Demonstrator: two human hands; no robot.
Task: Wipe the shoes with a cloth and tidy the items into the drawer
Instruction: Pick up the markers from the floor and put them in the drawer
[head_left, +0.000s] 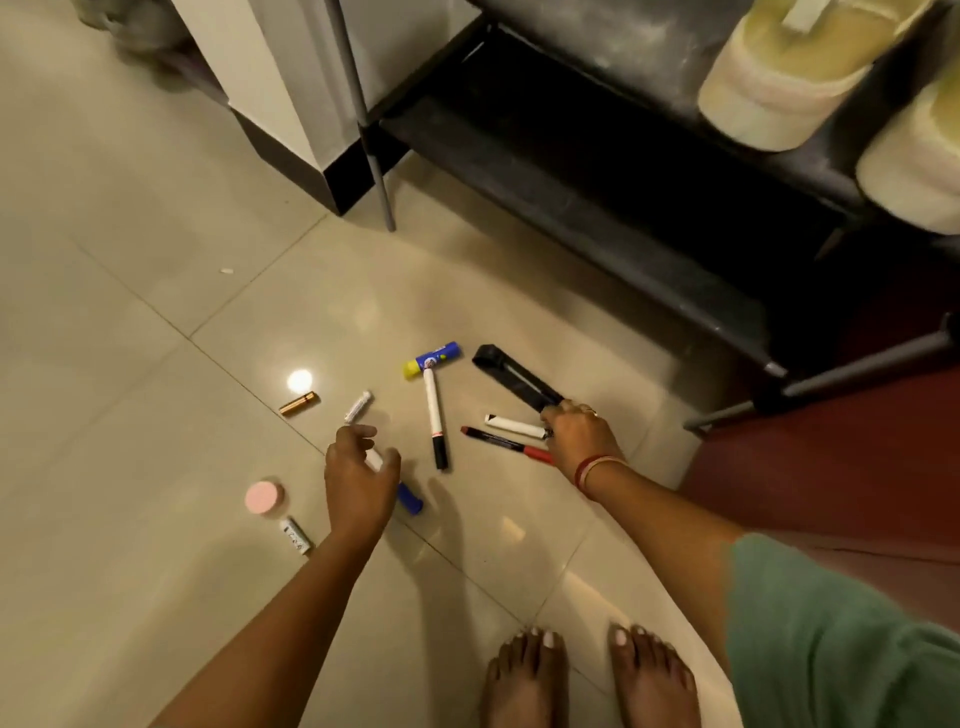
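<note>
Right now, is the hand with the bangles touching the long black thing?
Touching. The head view shows the right hand with its fingers curled round the near end of the black stapler, with no gap between them.

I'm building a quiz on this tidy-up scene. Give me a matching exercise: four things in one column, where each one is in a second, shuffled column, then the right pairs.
Things
1. black tool
2. pink round tin
3. glue stick
4. pale shoes

Places
A. on a shelf of the dark rack
B. on the floor, beside a small white tube
C. gripped at one end by the right hand
D. on the floor, touching the tip of a white marker

Pairs: 1-C, 2-B, 3-D, 4-A
</note>
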